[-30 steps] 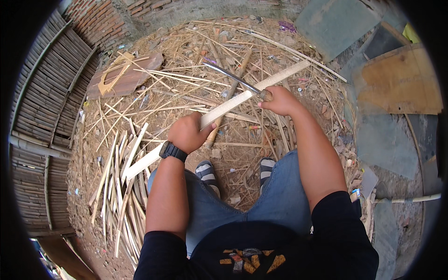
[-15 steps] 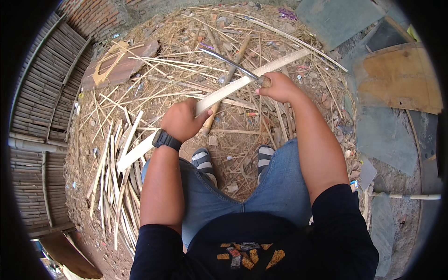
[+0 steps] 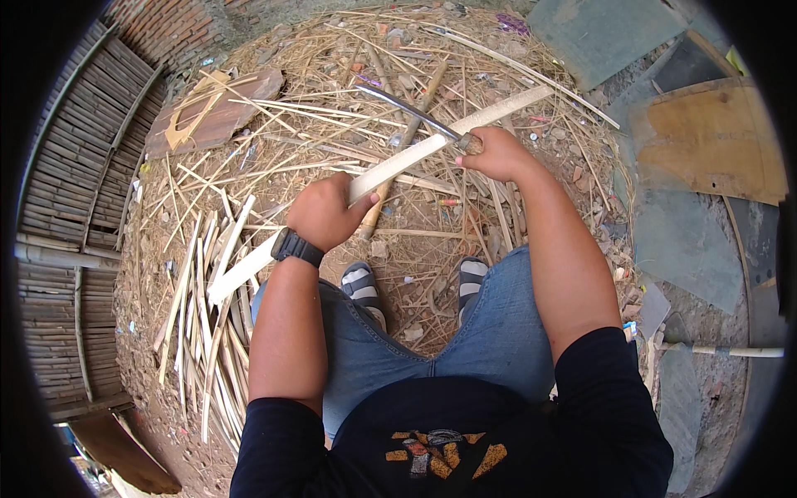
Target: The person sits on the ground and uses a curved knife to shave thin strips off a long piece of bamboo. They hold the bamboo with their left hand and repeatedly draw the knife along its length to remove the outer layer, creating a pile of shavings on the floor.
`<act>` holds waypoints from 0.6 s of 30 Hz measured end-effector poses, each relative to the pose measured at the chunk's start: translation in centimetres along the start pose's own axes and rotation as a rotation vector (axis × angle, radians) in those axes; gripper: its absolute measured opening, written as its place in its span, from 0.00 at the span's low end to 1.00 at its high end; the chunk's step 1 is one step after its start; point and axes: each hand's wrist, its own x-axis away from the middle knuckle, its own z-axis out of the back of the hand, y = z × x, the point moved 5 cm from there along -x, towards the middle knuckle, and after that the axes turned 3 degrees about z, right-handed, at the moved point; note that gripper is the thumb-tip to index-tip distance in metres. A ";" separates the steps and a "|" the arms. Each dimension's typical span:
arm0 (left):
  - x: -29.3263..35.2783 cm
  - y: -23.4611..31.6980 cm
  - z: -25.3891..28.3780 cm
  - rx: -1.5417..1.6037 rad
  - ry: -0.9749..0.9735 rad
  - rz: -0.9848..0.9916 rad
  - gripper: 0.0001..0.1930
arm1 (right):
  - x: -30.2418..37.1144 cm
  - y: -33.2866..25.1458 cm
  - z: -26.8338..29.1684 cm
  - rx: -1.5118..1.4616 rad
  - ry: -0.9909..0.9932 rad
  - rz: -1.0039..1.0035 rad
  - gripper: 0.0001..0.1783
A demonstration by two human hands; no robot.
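A long pale bamboo strip (image 3: 397, 165) slants across in front of me, from low on the left to high on the right. My left hand (image 3: 325, 209), with a dark watch at the wrist, is closed around its middle. In my right hand (image 3: 496, 154) is the wooden handle of a machete (image 3: 415, 114). The metal blade points away to the far left and crosses over the strip near the handle. Fingers on the underside of both grips are partly hidden.
A pile of split strips (image 3: 199, 332) lies at my left. Sticks and straw cover the ground ahead, with a brown board (image 3: 217, 112) at the far left. Grey sheets (image 3: 689, 249) and a curved tan panel (image 3: 714, 137) line the right. A bamboo wall (image 3: 66, 191) stands left.
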 end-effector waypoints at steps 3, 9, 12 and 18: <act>0.0 -0.1 0.1 0.003 0.027 -0.018 0.26 | 0.2 0.0 0.3 0.025 0.037 0.031 0.43; 0.2 0.3 0.7 0.080 0.029 0.018 0.25 | 1.0 -0.5 1.2 -0.089 0.082 0.060 0.40; 0.0 0.1 0.6 0.062 -0.038 0.083 0.27 | 1.1 -1.2 1.7 -0.061 0.102 0.063 0.38; 0.2 1.0 1.2 0.087 -0.015 0.098 0.26 | 2.5 -3.5 1.1 -0.043 0.074 0.103 0.35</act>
